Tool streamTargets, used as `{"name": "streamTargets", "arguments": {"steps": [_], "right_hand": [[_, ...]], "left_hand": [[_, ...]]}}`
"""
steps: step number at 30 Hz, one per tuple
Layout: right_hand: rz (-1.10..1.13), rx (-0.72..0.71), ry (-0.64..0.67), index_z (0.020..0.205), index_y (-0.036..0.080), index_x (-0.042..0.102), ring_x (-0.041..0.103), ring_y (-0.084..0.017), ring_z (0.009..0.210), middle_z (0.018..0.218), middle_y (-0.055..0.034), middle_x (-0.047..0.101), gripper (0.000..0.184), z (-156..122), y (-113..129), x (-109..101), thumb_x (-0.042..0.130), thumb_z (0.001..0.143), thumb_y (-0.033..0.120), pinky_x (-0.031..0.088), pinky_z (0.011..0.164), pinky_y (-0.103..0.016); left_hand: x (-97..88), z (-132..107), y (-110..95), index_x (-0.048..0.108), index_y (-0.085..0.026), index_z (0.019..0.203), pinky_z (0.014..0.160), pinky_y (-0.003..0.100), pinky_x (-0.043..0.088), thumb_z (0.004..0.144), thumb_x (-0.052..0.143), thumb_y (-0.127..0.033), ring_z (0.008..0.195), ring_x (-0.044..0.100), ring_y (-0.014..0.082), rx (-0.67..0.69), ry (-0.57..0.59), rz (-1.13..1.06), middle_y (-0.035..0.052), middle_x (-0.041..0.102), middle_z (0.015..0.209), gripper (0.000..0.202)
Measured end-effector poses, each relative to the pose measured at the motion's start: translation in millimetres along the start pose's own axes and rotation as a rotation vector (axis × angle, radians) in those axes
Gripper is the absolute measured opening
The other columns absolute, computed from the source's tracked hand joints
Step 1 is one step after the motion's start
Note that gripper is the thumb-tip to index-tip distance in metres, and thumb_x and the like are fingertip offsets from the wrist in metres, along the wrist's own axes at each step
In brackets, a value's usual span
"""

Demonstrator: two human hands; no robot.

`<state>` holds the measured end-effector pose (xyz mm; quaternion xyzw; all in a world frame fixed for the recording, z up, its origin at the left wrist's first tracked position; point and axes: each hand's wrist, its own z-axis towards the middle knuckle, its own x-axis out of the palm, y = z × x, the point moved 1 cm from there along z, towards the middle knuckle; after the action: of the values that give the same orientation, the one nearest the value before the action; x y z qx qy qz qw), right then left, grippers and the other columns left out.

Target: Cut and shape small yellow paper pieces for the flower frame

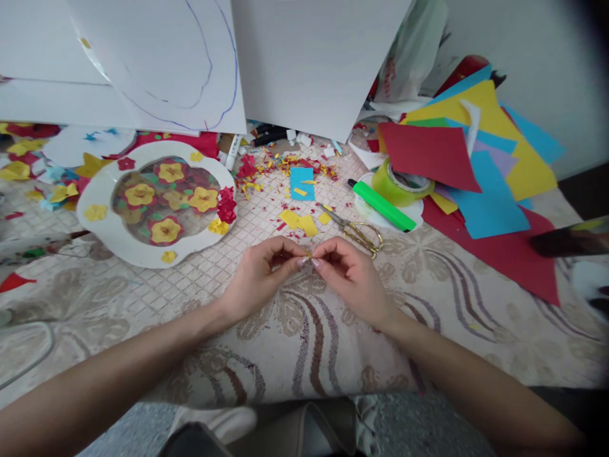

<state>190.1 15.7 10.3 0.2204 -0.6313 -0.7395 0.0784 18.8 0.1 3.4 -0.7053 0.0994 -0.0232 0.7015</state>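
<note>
My left hand [266, 270] and my right hand [349, 273] meet at the middle of the table, fingertips pinched together. Between them is a tiny yellow piece [308, 255], likely paper, mostly covered by the fingers. Just beyond the hands lie yellow paper pieces [299, 222] and a blue paper rectangle [302, 183] with yellow strips on it. Gold-handled scissors [364, 236] rest right behind my right hand, blades pointing away to the left. To the left sits a white scalloped frame [98, 235] decorated with yellow and red paper flowers [165, 230].
A green cutter-like tool [384, 206] lies by a roll of yellow-green tape [399, 184]. Coloured paper sheets [495, 197] pile up at right. Paper scraps [271, 168] litter the back. White boards [309, 63] stand behind. A patterned cloth [314, 355] covers the table.
</note>
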Motion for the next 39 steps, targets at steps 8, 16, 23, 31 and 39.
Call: {"name": "streamTargets", "arguments": {"steps": [8, 16, 23, 31, 39], "right_hand": [[0.007, 0.008, -0.005, 0.086, 0.018, 0.055, 0.052, -0.011, 0.069, 0.077, 0.0019, 0.054, 0.006, -1.2, -0.6, 1.8, 0.055, 0.086, 0.012, 0.042, 0.062, -0.022], [0.041, 0.024, -0.033, 0.087, 0.017, 0.055, 0.054, -0.011, 0.071, 0.078, 0.0009, 0.056, 0.005, -1.3, -0.5, 2.8, 0.057, 0.085, 0.013, 0.044, 0.063, -0.022], [0.036, 0.048, -0.029, 0.087, 0.017, 0.055, 0.054, -0.011, 0.072, 0.079, 0.0006, 0.056, 0.005, -1.7, 0.4, 2.0, 0.057, 0.085, 0.014, 0.045, 0.065, -0.022], [0.039, 0.052, -0.039, 0.087, 0.018, 0.054, 0.054, -0.012, 0.072, 0.079, 0.0003, 0.055, 0.006, -0.8, -0.1, 2.2, 0.057, 0.084, 0.014, 0.045, 0.065, -0.023], [0.026, 0.038, -0.031, 0.088, 0.018, 0.055, 0.054, -0.012, 0.073, 0.079, -0.0001, 0.056, 0.005, -0.8, -0.9, 1.7, 0.057, 0.084, 0.016, 0.045, 0.065, -0.024]], "left_hand": [[-0.1, -0.9, 1.5, 0.061, -0.013, 0.084, 0.07, 0.025, 0.048, 0.083, 0.06, -0.023, 0.077, 0.06, 0.0128, 0.036, 0.007, 0.006, 0.0045, 0.063, 0.081, 0.01], [1.1, -2.0, 2.0, 0.062, -0.014, 0.084, 0.07, 0.024, 0.049, 0.082, 0.061, -0.021, 0.077, 0.061, 0.0122, 0.029, -0.028, 0.003, 0.0039, 0.065, 0.082, 0.008], [1.5, -3.3, 0.3, 0.062, -0.014, 0.083, 0.069, 0.024, 0.05, 0.08, 0.063, -0.023, 0.074, 0.062, 0.0122, -0.02, -0.054, -0.011, 0.0041, 0.066, 0.082, 0.01], [4.9, -2.5, 0.0, 0.051, -0.015, 0.087, 0.07, 0.024, 0.05, 0.076, 0.067, -0.02, 0.075, 0.062, 0.0111, -0.051, -0.091, -0.15, 0.0023, 0.064, 0.082, 0.02], [3.4, -1.3, 0.6, 0.054, -0.014, 0.084, 0.068, 0.023, 0.049, 0.076, 0.067, -0.021, 0.073, 0.061, 0.0113, -0.054, -0.057, -0.134, 0.0035, 0.064, 0.08, 0.016]]}}
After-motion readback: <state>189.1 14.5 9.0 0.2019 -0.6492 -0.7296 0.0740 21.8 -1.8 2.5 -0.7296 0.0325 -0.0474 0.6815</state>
